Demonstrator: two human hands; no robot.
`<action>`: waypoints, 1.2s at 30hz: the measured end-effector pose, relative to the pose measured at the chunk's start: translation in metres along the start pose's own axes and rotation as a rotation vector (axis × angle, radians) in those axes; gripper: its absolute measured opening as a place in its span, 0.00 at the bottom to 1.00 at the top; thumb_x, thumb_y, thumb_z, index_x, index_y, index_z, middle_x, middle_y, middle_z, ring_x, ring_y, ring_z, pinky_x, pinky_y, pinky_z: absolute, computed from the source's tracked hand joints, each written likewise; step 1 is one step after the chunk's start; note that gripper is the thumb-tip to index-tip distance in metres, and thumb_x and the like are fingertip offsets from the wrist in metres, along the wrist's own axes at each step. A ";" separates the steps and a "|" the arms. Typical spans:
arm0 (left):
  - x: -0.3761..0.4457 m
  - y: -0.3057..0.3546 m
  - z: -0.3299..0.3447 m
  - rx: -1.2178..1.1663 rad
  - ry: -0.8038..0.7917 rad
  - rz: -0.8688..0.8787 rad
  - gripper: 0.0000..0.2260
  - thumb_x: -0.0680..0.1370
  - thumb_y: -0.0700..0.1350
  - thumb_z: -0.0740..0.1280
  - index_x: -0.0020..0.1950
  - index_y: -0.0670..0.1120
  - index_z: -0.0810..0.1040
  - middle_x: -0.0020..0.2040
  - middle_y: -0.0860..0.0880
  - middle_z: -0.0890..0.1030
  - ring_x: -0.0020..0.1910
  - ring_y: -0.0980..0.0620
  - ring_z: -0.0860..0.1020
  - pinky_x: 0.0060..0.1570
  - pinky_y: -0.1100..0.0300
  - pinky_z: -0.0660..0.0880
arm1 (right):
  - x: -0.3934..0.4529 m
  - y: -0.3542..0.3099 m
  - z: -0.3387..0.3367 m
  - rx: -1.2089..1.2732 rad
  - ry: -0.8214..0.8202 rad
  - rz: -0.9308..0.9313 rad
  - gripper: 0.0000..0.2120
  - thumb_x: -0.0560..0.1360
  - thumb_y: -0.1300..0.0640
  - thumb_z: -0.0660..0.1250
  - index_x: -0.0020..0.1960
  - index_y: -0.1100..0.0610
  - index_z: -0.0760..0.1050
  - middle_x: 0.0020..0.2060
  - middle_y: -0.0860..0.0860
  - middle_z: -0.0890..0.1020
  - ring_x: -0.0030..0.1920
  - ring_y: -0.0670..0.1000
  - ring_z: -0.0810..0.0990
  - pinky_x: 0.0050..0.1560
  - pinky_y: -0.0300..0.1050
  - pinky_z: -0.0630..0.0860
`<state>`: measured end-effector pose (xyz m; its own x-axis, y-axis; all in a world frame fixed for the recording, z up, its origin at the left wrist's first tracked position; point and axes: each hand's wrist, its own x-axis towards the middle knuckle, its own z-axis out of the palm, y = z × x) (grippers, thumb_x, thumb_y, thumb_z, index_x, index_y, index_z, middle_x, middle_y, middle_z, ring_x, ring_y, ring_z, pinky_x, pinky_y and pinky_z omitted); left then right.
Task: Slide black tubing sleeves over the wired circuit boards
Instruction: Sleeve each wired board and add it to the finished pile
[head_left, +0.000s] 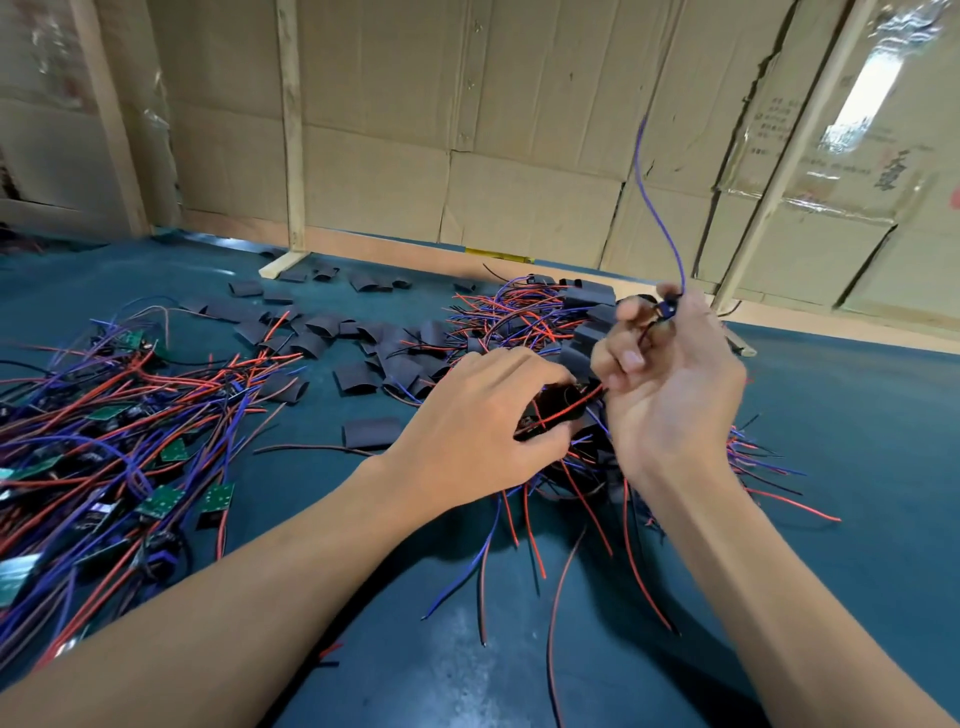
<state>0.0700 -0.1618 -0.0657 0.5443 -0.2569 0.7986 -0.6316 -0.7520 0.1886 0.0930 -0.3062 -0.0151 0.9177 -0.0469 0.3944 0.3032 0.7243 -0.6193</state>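
Teal worktop (831, 467) carries a wired-board pile (104, 441) at left and loose black sleeves (358, 376) mid-back. Left hand (478, 415), palm down, grips a black sleeve (553, 410) with a red wire (576, 402) running diagonally through it. Right hand (670, 384), raised beside it, fingers (623, 358) pinching a small board (669, 307), purple wire (654, 197) pointing up.

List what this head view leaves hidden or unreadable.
- Circuit board in the black sleeve: hidden by the sleeve and the left hand.
- Right hand grip: the small dark part at its fingertips, below the purple wire, is too small to identify.
- Pile of unsleeved boards: cut off by the left edge.
- Print on the cardboard wall: too blurred to read.
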 end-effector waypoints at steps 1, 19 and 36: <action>-0.001 -0.001 -0.001 -0.010 -0.009 0.004 0.14 0.75 0.48 0.73 0.58 0.44 0.81 0.51 0.50 0.82 0.50 0.49 0.80 0.50 0.48 0.72 | 0.002 -0.004 -0.001 0.014 0.002 -0.018 0.08 0.85 0.54 0.54 0.50 0.55 0.68 0.35 0.54 0.76 0.26 0.47 0.64 0.27 0.38 0.62; -0.003 -0.001 -0.007 -0.129 -0.034 -0.010 0.15 0.75 0.46 0.74 0.60 0.44 0.80 0.55 0.51 0.81 0.54 0.56 0.75 0.54 0.51 0.73 | 0.018 -0.028 -0.018 0.028 0.199 -0.069 0.11 0.86 0.52 0.54 0.48 0.55 0.68 0.34 0.54 0.76 0.27 0.49 0.62 0.29 0.40 0.59; -0.003 -0.004 -0.005 -0.180 -0.045 -0.039 0.16 0.76 0.47 0.73 0.62 0.44 0.78 0.55 0.51 0.80 0.55 0.51 0.78 0.56 0.50 0.74 | 0.017 -0.029 -0.018 0.004 0.181 -0.102 0.10 0.86 0.53 0.54 0.49 0.56 0.69 0.35 0.54 0.76 0.26 0.49 0.63 0.28 0.40 0.59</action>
<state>0.0683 -0.1553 -0.0662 0.5918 -0.2597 0.7631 -0.6959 -0.6424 0.3210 0.1045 -0.3407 -0.0026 0.9136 -0.2427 0.3264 0.3962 0.7121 -0.5795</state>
